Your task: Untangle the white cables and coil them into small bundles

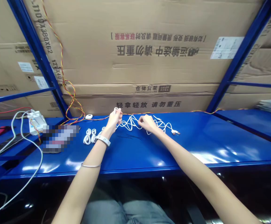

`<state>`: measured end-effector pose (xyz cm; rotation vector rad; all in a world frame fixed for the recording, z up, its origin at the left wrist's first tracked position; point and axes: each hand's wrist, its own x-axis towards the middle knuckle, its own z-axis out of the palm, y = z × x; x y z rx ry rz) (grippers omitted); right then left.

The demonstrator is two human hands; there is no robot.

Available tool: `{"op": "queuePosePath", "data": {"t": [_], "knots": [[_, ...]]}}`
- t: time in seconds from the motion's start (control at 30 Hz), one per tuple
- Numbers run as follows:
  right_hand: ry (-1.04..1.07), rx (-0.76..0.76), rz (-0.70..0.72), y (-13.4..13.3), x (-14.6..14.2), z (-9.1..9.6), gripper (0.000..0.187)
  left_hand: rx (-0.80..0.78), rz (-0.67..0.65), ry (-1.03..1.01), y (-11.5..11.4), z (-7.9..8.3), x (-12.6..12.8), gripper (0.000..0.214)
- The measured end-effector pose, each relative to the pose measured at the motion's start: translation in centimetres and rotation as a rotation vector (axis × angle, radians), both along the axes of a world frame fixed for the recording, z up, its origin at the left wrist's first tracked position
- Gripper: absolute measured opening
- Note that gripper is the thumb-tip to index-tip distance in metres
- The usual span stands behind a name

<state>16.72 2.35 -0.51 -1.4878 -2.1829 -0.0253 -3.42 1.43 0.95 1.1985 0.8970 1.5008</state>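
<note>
Nearest are the bare forearms (pixel 79 189), and the left hand (pixel 114 123) and right hand (pixel 147 123) pinch closed on the light, soft white USB cable (pixel 130 123) above the blue tabletop (pixel 196 146), best held at its loops.

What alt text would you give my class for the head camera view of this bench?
A person's left hand and right hand hold a tangled white cable above a glossy blue metal shelf. Small coiled white cables lie beside the left hand, and large brown cardboard cartons stand behind.
</note>
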Motion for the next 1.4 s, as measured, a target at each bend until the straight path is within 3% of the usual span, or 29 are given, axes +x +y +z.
{"op": "queuePosePath", "data": {"t": [0.13, 0.27, 0.37, 0.47, 0.63, 0.87, 1.1, 1.27, 1.4], "knots": [[0.207, 0.089, 0.112, 0.1, -0.5, 0.0, 0.014, 0.056, -0.019, 0.242, -0.2, -1.0, 0.9, 0.036], [0.310, 0.159, 0.268, -0.5, -1.6, -0.4, 0.013, 0.084, -0.127, 0.301, -0.7, -1.3, 1.8, 0.036], [0.382, 0.159, 0.355, -0.9, -2.2, -0.6, 0.013, 0.090, -0.159, 0.220, -0.9, -1.2, 2.2, 0.034], [0.406, 0.130, 0.372, -0.9, -2.1, -0.7, 0.013, 0.100, -0.103, 0.137, -0.7, -1.1, 2.3, 0.028], [0.183, 0.034, 0.435, 0.0, -0.6, -0.4, 0.006, 0.014, -0.035, -0.167, -0.3, -0.8, 1.8, 0.025], [-0.012, 0.009, 0.207, 0.6, 2.0, 0.5, 0.017, -0.013, -0.055, -0.491, -0.1, 0.6, 0.2, 0.026], [-0.108, -0.132, 0.159, -0.2, 2.5, 1.8, 0.018, 0.050, 0.002, -0.472, -0.3, 0.9, 0.1, 0.029], [-0.260, -0.078, 0.084, -0.7, 2.6, 2.3, 0.015, 0.105, 0.026, -0.482, -0.4, 1.1, 0.2, 0.033], [-0.287, -0.086, 0.108, -0.7, 3.1, 2.4, 0.015, 0.123, 0.049, -0.495, -0.5, 1.3, 0.0, 0.032]]}}
